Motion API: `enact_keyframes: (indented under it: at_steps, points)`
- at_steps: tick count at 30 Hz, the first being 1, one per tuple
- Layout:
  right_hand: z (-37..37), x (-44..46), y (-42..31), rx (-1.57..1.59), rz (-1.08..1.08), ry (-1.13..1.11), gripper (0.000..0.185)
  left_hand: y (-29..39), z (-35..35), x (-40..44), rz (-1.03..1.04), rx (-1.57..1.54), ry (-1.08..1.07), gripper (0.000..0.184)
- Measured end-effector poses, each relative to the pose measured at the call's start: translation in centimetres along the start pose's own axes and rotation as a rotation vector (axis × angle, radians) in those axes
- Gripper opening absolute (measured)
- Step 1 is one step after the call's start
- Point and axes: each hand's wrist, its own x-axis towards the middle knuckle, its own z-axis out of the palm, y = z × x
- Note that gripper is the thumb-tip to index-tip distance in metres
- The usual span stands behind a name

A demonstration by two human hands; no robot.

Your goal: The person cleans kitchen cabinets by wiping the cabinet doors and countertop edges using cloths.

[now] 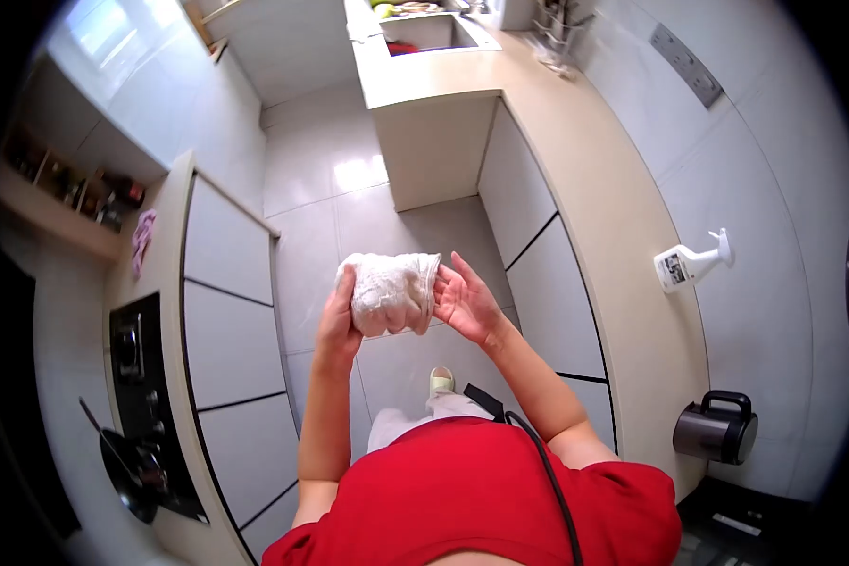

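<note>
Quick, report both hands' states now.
Left hand: closed, holding the white cloth.
Right hand: open, at the cloth's edge; whether it touches is unclear.

towel [387,291]: rough matt cloth | floor tiles [304,226]: smooth, glossy | spray bottle [674,269]: smooth plastic | kettle [701,432]: perhaps metal

This location is a kitchen. Indicators: a grey square-cornered sink [429,34] set into a long beige countertop [604,141], a black rectangular cooktop [167,363] bearing a round black pan [127,481], a dark cylindrical kettle [703,434], and flat pale-grey cabinet fronts [228,340].
</note>
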Motion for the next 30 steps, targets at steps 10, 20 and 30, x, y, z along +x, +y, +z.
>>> enact_keyframes:
  at_steps: [10,20,30]
  points:
    - [-10.7,-6.9,-16.4,-0.246,-0.814,0.570,0.015,-11.3,18.5,16.9,-0.473,0.389,-0.536,0.038]
    - [-21.2,-16.7,-25.0,-0.188,-1.069,1.023,0.025,-28.8,35.5,28.9,-0.504,0.885,-0.974,0.062]
    - [-23.8,-27.5,-28.4,-0.719,-1.295,1.801,0.061,-36.3,40.2,23.8,-0.258,0.939,-1.088,0.057]
